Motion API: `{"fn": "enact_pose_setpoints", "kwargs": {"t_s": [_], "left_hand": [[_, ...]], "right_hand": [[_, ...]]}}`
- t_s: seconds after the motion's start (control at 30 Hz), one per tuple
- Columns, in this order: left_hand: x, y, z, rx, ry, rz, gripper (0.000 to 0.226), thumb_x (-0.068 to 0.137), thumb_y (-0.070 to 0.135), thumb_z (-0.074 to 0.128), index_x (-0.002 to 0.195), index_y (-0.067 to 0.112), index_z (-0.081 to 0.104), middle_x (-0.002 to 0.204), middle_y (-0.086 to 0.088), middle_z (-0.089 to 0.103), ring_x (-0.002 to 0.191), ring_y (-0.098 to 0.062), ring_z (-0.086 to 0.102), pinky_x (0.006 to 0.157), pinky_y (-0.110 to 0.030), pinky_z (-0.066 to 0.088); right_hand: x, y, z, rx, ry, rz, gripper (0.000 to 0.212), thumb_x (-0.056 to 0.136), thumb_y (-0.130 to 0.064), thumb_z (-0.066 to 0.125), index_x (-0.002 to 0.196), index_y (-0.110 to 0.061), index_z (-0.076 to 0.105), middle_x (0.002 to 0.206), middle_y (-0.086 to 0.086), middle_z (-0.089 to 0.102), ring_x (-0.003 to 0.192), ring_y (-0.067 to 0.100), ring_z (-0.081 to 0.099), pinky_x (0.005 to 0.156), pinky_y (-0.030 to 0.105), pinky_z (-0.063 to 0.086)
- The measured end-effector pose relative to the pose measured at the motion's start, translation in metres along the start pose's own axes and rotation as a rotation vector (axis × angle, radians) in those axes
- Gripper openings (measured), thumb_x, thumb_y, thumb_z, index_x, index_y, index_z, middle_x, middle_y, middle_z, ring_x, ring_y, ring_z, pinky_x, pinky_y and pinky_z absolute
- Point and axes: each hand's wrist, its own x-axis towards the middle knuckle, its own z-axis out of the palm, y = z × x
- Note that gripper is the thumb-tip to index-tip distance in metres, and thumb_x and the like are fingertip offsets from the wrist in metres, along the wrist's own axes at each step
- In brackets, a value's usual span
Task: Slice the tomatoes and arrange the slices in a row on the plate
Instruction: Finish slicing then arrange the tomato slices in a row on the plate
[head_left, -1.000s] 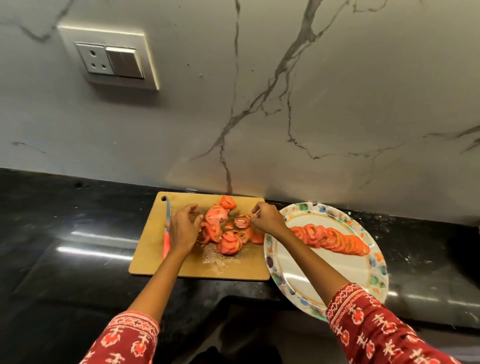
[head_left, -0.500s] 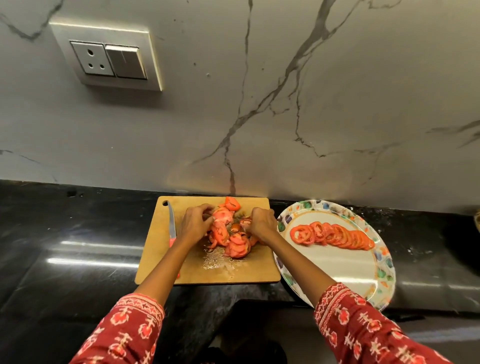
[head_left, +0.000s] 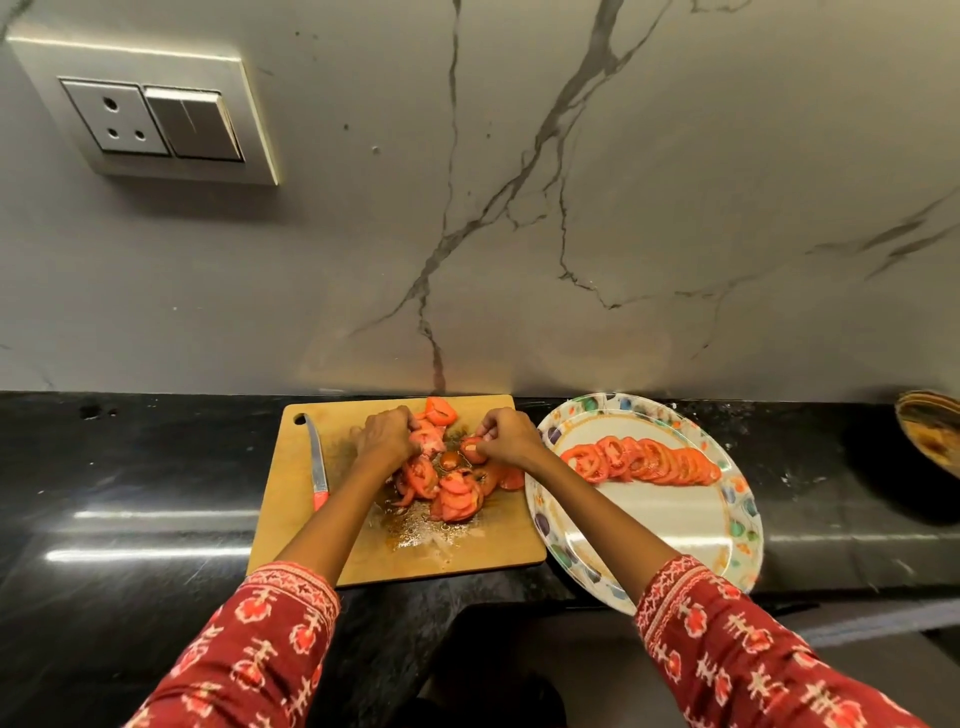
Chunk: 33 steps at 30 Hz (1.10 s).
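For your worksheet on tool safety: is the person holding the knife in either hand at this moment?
No: the knife lies alone on the cutting board, while the left hand and right hand work the tomato slices.

left hand (head_left: 384, 439) fingertips buried in tomato slices (head_left: 447, 491) | right hand (head_left: 506, 436) grip partly hidden by own knuckles | brown dish (head_left: 932, 439) cut off at right edge | knife (head_left: 318, 467) handle end under forearm

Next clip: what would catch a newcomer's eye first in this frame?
The heap of red tomato slices on the tan wooden cutting board, with the left hand on the heap and the right hand pinching one slice. To the right, a neat overlapping row of tomato slices lies on the white plate with coloured spots.
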Motion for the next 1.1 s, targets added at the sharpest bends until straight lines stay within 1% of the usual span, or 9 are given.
{"fn": "enact_pose_setpoints", "kwargs": {"t_s": [0.07, 0.23, 0.37, 0.47, 0.6, 0.73, 0.87, 0.97, 1.1], "left_hand": [[-0.003, 0.005, -0.002, 0.012, 0.004, -0.025, 0.022, 0.084, 0.026, 0.066, 0.104, 0.022, 0.058, 0.112, -0.001, 0.061, 0.111, -0.023, 0.052, 0.093, -0.038, 0.034], [-0.007, 0.005, -0.008, -0.051, -0.001, -0.043, 0.018, 0.086, 0.029, 0.063, 0.102, 0.021, 0.062, 0.11, -0.003, 0.062, 0.107, -0.023, 0.054, 0.089, -0.035, 0.038], [-0.008, 0.001, -0.016, -0.192, 0.017, -0.048, 0.011, 0.086, 0.023, 0.064, 0.097, 0.018, 0.064, 0.103, -0.006, 0.065, 0.092, -0.021, 0.059, 0.072, -0.031, 0.047], [-0.012, 0.002, -0.022, -0.284, 0.07, -0.044, 0.01, 0.086, 0.018, 0.064, 0.095, 0.013, 0.063, 0.095, -0.005, 0.061, 0.078, -0.017, 0.053, 0.056, -0.023, 0.043], [-0.017, 0.017, -0.025, -0.424, 0.158, -0.021, 0.01, 0.084, 0.014, 0.067, 0.092, 0.008, 0.067, 0.084, -0.004, 0.06, 0.082, -0.018, 0.053, 0.07, -0.026, 0.039], [-0.026, 0.052, -0.014, -0.638, 0.035, 0.003, 0.009, 0.083, 0.004, 0.066, 0.08, 0.01, 0.061, 0.071, -0.004, 0.058, 0.061, -0.011, 0.057, 0.051, -0.019, 0.048], [-0.038, 0.09, 0.012, -0.637, -0.075, 0.062, 0.009, 0.083, 0.002, 0.065, 0.082, 0.009, 0.059, 0.072, -0.002, 0.059, 0.061, -0.009, 0.057, 0.051, -0.017, 0.049], [-0.043, 0.114, 0.032, -0.708, -0.183, 0.036, 0.012, 0.086, 0.001, 0.061, 0.079, 0.01, 0.057, 0.067, -0.007, 0.061, 0.051, -0.012, 0.06, 0.046, -0.022, 0.053], [-0.043, 0.139, 0.043, -0.733, -0.267, 0.059, 0.008, 0.086, 0.001, 0.061, 0.081, 0.007, 0.06, 0.07, -0.009, 0.064, 0.048, -0.009, 0.062, 0.048, -0.023, 0.054]], "right_hand": [[-0.002, 0.004, -0.004, 0.05, -0.002, -0.008, 0.016, 0.079, -0.011, 0.069, 0.094, -0.006, 0.069, 0.089, 0.006, 0.065, 0.083, 0.012, 0.055, 0.063, 0.02, 0.042], [-0.007, 0.02, -0.017, 0.175, 0.005, 0.003, 0.015, 0.08, -0.009, 0.069, 0.094, -0.004, 0.069, 0.089, 0.007, 0.065, 0.084, 0.014, 0.057, 0.074, 0.03, 0.047], [-0.013, 0.034, -0.031, 0.236, 0.021, -0.017, 0.012, 0.081, -0.005, 0.069, 0.092, -0.002, 0.069, 0.088, 0.009, 0.067, 0.081, 0.015, 0.061, 0.075, 0.029, 0.052], [-0.017, 0.043, -0.044, 0.268, 0.043, -0.013, 0.009, 0.082, -0.005, 0.069, 0.091, -0.004, 0.069, 0.087, 0.008, 0.067, 0.078, 0.013, 0.062, 0.073, 0.027, 0.053], [-0.023, 0.059, -0.065, 0.321, 0.102, 0.017, 0.006, 0.082, -0.007, 0.069, 0.087, -0.006, 0.066, 0.08, 0.002, 0.064, 0.075, 0.009, 0.059, 0.061, 0.017, 0.046], [-0.022, 0.08, -0.08, 0.334, 0.226, 0.092, 0.009, 0.079, -0.012, 0.072, 0.084, -0.007, 0.066, 0.082, 0.006, 0.065, 0.078, 0.015, 0.059, 0.064, 0.023, 0.048], [-0.026, 0.097, -0.089, 0.386, 0.267, 0.09, 0.009, 0.079, -0.009, 0.071, 0.076, -0.011, 0.064, 0.078, 0.006, 0.065, 0.074, 0.015, 0.06, 0.061, 0.022, 0.049], [-0.029, 0.109, -0.097, 0.39, 0.288, 0.109, 0.008, 0.077, -0.007, 0.071, 0.074, -0.011, 0.064, 0.073, 0.005, 0.065, 0.072, 0.016, 0.061, 0.064, 0.026, 0.05], [-0.033, 0.126, -0.109, 0.404, 0.286, 0.11, 0.018, 0.075, -0.007, 0.073, 0.064, -0.016, 0.061, 0.064, 0.005, 0.063, 0.062, 0.014, 0.057, 0.064, 0.027, 0.047]]}}
